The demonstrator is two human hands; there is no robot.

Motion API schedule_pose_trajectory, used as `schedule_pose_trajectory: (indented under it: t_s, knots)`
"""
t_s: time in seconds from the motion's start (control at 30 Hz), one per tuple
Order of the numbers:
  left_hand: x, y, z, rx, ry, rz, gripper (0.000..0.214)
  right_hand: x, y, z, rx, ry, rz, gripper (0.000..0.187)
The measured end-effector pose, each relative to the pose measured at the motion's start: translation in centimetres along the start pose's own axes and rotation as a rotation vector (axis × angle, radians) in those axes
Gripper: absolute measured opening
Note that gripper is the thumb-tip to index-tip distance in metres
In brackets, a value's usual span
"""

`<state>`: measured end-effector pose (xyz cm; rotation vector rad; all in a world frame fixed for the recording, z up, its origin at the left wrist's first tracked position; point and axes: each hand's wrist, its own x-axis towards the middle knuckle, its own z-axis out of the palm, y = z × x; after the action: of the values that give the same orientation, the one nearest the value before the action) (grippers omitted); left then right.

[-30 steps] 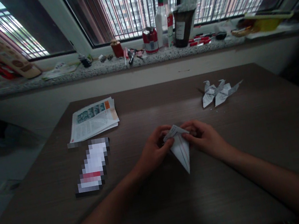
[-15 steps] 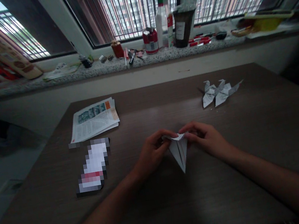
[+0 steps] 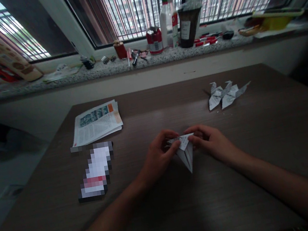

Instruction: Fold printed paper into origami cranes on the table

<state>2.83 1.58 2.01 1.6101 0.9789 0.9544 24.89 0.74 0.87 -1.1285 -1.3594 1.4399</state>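
Observation:
Between my hands is a small folded paper [image 3: 188,153], kite-shaped with its narrow point toward me. A printed flap lies folded down over its upper part. My left hand [image 3: 162,151] pinches its upper left edge, the thumb lying on the flap. At the upper right corner, my right hand [image 3: 209,139] grips the paper between thumb and fingers. Some fingertips are hidden behind the paper. Beyond my right hand, two folded paper cranes [image 3: 226,95] stand side by side on the brown table [image 3: 171,219].
A stack of printed sheets [image 3: 96,121] lies at the table's far left, with a pixelated phone [image 3: 96,170] nearer me. On the windowsill [image 3: 74,79] behind stand a red can [image 3: 155,41], bottles [image 3: 167,22], a dark cup [image 3: 187,25] and small tools.
The paper's top flap has come down toward me and now lies flat over the front, showing print. My left thumb has moved onto it. The paper's lower tip has shifted slightly up and right.

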Motion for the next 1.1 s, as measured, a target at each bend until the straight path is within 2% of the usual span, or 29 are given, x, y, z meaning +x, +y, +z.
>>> schedule_pose_trajectory:
  t_s: [0.1,0.4,0.63,0.87,1.1]
  knots:
    - [0.0,-0.2,-0.2,0.020,0.001,0.016,0.017,0.0,-0.1,-0.1,0.045,-0.045,0.066,0.033]
    - [0.0,-0.3,-0.3,-0.065,-0.003,-0.010,0.015,-0.3,-0.1,0.2,0.088,-0.009,0.040,0.029]
    - [-0.2,0.4,0.0,0.028,-0.003,-0.030,0.017,-0.2,-0.6,0.4,-0.174,-0.046,-0.017,0.032]
    - [0.0,-0.1,-0.2,-0.197,0.017,-0.157,0.027,-0.4,-1.0,0.3,-0.217,0.009,-0.033,0.033]
    - [-0.2,0.2,0.0,-0.161,0.037,-0.180,0.027,-0.5,-1.2,0.2,-0.310,0.006,-0.064,0.033]
